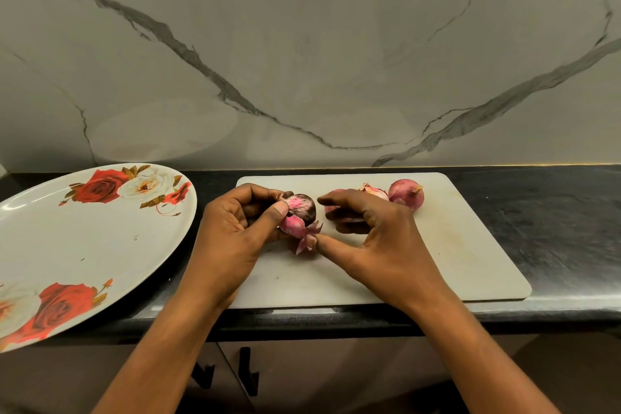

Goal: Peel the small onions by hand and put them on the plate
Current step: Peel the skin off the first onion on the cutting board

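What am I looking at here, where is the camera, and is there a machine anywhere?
No machine here: these are a person's two bare hands, seen by one camera worn on the head, looking forward and down. The left hand holds a small onion, partly peeled. The right hand reaches in, its thumb touching a loose strip of skin that hangs from it. Below lies a white cutting board on a black counter, with more onions at its far side. A flowered plate waits to the left; no onion shows on it.
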Demonstrator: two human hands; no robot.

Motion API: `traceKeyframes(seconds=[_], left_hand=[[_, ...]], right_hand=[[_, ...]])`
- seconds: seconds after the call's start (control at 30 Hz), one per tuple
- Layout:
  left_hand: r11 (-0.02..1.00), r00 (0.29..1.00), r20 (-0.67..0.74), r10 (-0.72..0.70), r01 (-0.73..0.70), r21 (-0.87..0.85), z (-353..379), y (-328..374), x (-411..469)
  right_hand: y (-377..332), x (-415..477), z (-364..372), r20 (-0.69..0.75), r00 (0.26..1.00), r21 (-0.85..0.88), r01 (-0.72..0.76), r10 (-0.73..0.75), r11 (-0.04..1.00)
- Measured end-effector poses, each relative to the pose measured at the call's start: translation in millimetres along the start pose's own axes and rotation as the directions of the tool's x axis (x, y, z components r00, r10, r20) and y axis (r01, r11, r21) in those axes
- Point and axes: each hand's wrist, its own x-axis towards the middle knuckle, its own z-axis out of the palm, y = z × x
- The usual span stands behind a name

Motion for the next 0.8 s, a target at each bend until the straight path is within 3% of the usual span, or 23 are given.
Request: traceKeyframes(seconds=[0.13,0.5,0.8], left_hand=[[1.000,0.999,0.048,0.009,-0.009,0.006,1.7,0.8,-0.8],[0.994,0.981,0.177,0.083,-0.094,0.058,-1.0,0.3,-2.9],[0.990,0.994,0.051,0.101,-0.105,0.096,-0.9,1.0,-4.2]], right_hand=[[-3.0,0.7,2.7,0.023,0.999,-0.059,0.047,-0.045,0.997],[0.4,5.4,1.5,0.097,0.995,0.059,-0.014,0.008,0.998],[3.8,7.0,-3.5,0.052,0.994,0.258,-0.111,0.101,0.960]])
